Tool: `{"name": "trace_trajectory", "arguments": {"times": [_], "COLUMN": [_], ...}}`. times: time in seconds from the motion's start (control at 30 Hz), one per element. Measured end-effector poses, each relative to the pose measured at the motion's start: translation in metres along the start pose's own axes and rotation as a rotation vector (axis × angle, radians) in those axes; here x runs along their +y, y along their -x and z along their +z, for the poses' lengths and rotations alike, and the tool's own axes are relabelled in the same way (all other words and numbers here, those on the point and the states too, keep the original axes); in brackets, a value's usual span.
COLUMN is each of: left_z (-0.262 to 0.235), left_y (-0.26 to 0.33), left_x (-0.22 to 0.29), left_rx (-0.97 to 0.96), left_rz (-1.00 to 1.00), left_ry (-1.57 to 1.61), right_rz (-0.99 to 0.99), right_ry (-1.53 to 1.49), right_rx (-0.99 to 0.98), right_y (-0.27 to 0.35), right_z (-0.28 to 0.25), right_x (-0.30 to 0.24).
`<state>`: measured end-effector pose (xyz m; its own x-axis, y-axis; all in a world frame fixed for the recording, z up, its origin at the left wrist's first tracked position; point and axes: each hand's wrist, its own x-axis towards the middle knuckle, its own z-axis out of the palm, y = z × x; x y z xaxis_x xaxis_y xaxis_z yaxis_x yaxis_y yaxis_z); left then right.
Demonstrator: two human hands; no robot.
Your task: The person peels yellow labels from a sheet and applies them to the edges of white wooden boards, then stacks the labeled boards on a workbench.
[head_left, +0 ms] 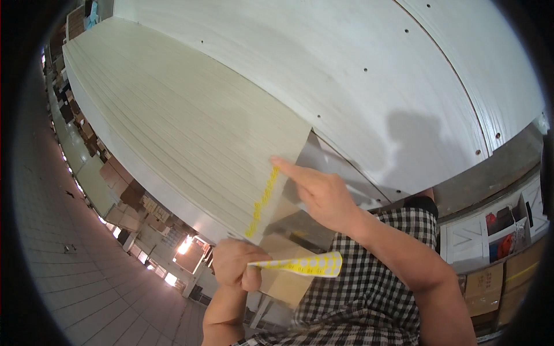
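Observation:
My left hand (234,262) is closed, pinching a curled strip of round yellow stickers (314,265) that sticks out to the right. My right hand (323,193) reaches over the near end of a pale, grooved panel (173,109). Its index finger is stretched out and its tip touches the panel, while the other fingers are bent and partly hidden. A row of small yellow stickers (262,202) runs along the panel's near end, from close to my left hand up to my right fingertip. Print on the stickers is too small to make out.
Behind the grooved panel stands a large white panel (346,86) with small dark holes. At the right are a white shelf unit (470,242) with red and dark items and cardboard boxes (485,288). Tiled floor (115,277) and stacked goods lie beyond the left edge.

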<state>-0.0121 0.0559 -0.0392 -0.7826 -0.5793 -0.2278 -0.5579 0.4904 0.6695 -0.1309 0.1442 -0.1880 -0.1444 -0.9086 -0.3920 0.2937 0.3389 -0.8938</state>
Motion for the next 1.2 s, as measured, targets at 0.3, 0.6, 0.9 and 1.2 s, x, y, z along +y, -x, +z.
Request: {"name": "trace_trajectory", "arguments": {"times": [0.3,0.6,0.9,1.2], "left_z": [0.004,0.035,0.034,0.014], "left_y": [-0.001,0.017,0.020,0.001], "left_x": [0.003,0.054,0.088,0.121], "left_rx": [0.088,0.118,0.060,0.217], "left_rz": [-0.043,-0.296,-0.615,-0.892], "left_ry": [0.068,0.178,0.428,0.995], "right_rz": [0.389,0.639,0.501,0.408], "right_ry": [-0.313,-0.703,-0.905,-0.690], "right_rx": [0.201,0.151,0.253,0.181], "right_y": [0.064,0.109,0.119,0.123], "right_z": [-0.063,-0.081,-0.102,-0.103], "right_x": [-0.011,-0.079,-0.102,-0.132]}}
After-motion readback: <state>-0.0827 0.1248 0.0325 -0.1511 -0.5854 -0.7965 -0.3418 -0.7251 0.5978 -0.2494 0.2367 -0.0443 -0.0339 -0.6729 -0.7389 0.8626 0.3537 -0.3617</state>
